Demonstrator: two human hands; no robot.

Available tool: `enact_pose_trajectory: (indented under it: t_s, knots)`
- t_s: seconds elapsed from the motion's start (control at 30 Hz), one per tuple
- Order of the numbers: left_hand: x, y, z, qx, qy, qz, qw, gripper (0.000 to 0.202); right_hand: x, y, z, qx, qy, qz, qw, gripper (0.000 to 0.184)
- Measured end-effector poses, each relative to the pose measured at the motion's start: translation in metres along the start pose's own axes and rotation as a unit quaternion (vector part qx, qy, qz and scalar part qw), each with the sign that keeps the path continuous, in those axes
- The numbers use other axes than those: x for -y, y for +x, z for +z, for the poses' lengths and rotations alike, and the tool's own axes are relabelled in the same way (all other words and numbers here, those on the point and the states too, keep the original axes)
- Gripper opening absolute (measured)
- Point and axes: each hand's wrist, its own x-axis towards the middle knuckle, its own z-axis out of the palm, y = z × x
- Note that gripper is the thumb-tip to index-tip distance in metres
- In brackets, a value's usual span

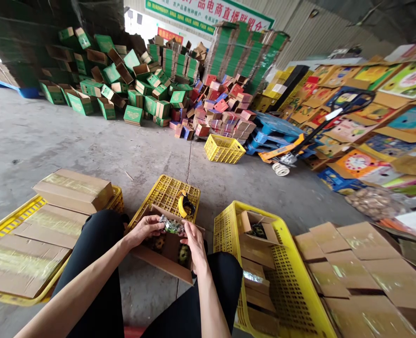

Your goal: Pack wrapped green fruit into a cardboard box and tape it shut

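Between my two hands is a small clear plastic packet (173, 225) with something green and dark inside. My left hand (146, 229) pinches its left end, and my right hand (193, 238) grips its right end. Below them an open cardboard box (158, 264) holds dark green and brown round fruits (183, 254), whose kind I cannot make out. The box sits on an upturned yellow crate (168, 188). Just beyond it, a yellow and black tape dispenser (185, 204) lies on the crate.
Taped cartons (72, 188) fill a yellow crate at left. At right, another yellow crate (288, 281) holds cartons beside stacked boxes (363, 263). A yellow basket (224, 149), a pallet jack (292, 150), blue pallets (276, 126) and a heap of green boxes (134, 112) stand farther off.
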Motion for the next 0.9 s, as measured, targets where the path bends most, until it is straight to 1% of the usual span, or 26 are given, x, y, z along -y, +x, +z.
enact_pose_trajectory:
  t_s: [0.07, 0.13, 0.23, 0.37, 0.47, 0.53, 0.63, 0.73, 0.83, 0.9]
  knots:
    - [0.0005, 0.0001, 0.0003, -0.006, -0.006, 0.009, 1.000, 0.043, 0.0006, -0.0016, 0.0015, 0.027, 0.027, 0.036, 0.999, 0.067]
    - [0.0002, -0.0005, 0.0012, 0.002, -0.019, 0.013, 1.000, 0.042, 0.0010, -0.0030, 0.0021, 0.049, 0.052, 0.044, 0.996, 0.065]
    - [-0.0020, -0.0011, 0.0024, 0.030, -0.055, 0.004, 0.998, 0.045, 0.0016, -0.0036, 0.0011, 0.049, 0.078, 0.020, 0.996, 0.055]
    - [-0.0059, 0.0007, 0.0017, 0.040, -0.107, -0.040, 0.993, 0.064, 0.0002, -0.0016, -0.0012, 0.041, 0.077, -0.006, 0.996, 0.048]
    - [-0.0047, 0.0014, 0.0004, 0.029, -0.093, -0.086, 0.992, 0.067, -0.0034, 0.0007, -0.0019, 0.046, 0.047, -0.036, 0.997, 0.043]
    - [-0.0015, 0.0006, -0.0001, 0.024, -0.058, -0.090, 0.994, 0.067, -0.0058, 0.0022, -0.0019, 0.050, 0.032, -0.047, 0.997, 0.041]
    - [0.0029, -0.0011, -0.0002, 0.038, -0.028, -0.059, 0.997, 0.062, -0.0074, 0.0037, -0.0015, 0.045, 0.033, -0.052, 0.997, 0.044]
    - [0.0031, -0.0014, -0.0001, 0.039, -0.020, -0.035, 0.998, 0.053, -0.0065, 0.0032, -0.0012, 0.032, 0.055, -0.048, 0.997, 0.055]
    - [0.0004, -0.0010, 0.0000, 0.027, 0.000, -0.022, 0.999, 0.048, -0.0050, -0.0001, -0.0008, 0.027, 0.086, -0.011, 0.996, 0.068]
    - [-0.0004, -0.0012, -0.0004, 0.025, 0.014, -0.017, 0.999, 0.046, -0.0049, -0.0023, -0.0009, 0.032, 0.093, 0.006, 0.995, 0.066]
